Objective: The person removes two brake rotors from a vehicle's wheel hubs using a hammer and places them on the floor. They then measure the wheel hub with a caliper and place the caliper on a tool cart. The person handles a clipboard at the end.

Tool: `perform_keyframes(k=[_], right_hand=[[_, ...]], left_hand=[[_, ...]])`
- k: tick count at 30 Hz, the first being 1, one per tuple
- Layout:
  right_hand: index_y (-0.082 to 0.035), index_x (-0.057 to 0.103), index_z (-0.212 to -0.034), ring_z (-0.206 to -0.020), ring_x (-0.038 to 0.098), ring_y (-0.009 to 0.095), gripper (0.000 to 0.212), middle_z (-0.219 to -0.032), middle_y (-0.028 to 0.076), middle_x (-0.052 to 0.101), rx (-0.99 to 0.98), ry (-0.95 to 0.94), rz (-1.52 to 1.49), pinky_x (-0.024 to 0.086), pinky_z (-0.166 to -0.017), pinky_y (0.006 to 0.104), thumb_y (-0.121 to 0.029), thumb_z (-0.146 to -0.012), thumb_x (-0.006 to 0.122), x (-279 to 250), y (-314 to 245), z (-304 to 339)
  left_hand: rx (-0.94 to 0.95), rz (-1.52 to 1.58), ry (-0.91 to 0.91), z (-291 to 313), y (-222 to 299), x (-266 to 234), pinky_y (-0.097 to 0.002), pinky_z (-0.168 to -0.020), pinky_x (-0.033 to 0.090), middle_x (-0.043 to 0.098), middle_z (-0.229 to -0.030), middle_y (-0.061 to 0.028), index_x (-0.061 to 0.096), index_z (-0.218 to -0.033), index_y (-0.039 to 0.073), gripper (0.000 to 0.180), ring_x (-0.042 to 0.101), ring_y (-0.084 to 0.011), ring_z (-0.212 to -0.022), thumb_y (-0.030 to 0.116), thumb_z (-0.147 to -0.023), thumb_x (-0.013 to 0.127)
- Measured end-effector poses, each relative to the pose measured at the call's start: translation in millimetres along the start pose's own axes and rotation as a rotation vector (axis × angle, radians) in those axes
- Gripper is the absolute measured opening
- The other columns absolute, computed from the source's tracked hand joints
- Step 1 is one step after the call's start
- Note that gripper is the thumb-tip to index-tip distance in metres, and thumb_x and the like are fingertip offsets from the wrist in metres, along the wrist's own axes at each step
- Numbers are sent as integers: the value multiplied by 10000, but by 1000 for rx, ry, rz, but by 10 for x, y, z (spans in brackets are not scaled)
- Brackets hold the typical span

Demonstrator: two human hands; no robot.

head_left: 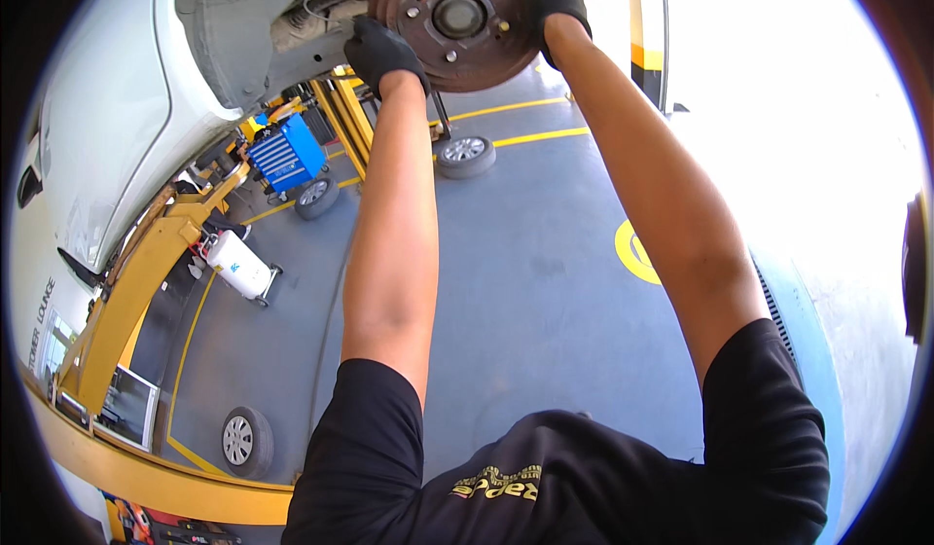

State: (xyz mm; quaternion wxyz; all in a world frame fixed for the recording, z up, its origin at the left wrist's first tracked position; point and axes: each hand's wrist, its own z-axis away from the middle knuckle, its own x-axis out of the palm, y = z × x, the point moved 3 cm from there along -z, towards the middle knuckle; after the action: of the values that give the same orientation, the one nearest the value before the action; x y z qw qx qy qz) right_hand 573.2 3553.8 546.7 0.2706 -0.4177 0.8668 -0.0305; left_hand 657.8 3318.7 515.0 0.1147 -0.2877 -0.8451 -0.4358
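Both black-gloved hands grip the rusty brake drum (459, 17) at the top centre of the frame: the left hand (382, 55) is closed on its lower-left rim, the right hand (558, 10) on its right rim, with fingertips hidden. Four studs surround the hub. A white car body (107, 107) fills the upper left; below the drum, a wheel (466, 157) lies near a blue tool cabinet (287, 159) on the grey floor (545, 282).
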Motion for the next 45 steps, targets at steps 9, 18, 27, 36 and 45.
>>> perform_keyframes(k=[9, 18, 27, 36, 45], right_hand=[[-129, 634, -1236, -1199, 601, 267, 310, -1220, 145, 633, -91, -252, 558, 468, -965, 340, -256, -992, 492, 40, -13, -32], [-38, 583, -1256, -1255, 564, 359, 370, -1274, 236, 586, -62, -49, 336, 480, -1041, 389, -184, -919, 624, -120, -94, 78], [-18, 599, -1238, -1208, 569, 397, 410, -1224, 248, 607, -67, 65, 310, 458, -1012, 442, -329, -989, 504, -111, -117, 96], [-22, 577, -1105, -1017, 620, 461, 372, -1055, 271, 651, 171, 273, -876, 462, -887, 515, -358, -1045, 429, -651, -409, 752], [-90, 538, -874, -741, 559, 308, 326, -850, 104, 518, -491, 386, -736, 453, -591, 445, -275, -731, 765, -1307, -709, 2483]], left_hand=[[38, 117, -37, 111, 176, -76, -442, -865, 493, 690, -1112, -280, 636, -1100, -95, 507, 645, -387, -939, 370, -969, 481], [-92, 205, -78, 218, 301, -108, -450, -886, 510, 673, -1200, -255, 626, -1181, -78, 533, 658, -385, -998, 395, -989, 471], [-137, 316, -123, 146, 306, -53, -428, -923, 528, 671, -1241, -225, 623, -1223, -82, 557, 680, -325, -1040, 403, -989, 478], [-132, 731, -362, 696, 762, -647, -414, -913, 548, 679, -1229, -201, 642, -1222, -48, 476, 691, -298, -1030, 334, -1009, 455], [584, -187, -6, 1981, 589, -1511, -370, -876, 554, 694, -1100, -128, 652, -1158, 27, 337, 670, -235, -990, 265, -1032, 449]])
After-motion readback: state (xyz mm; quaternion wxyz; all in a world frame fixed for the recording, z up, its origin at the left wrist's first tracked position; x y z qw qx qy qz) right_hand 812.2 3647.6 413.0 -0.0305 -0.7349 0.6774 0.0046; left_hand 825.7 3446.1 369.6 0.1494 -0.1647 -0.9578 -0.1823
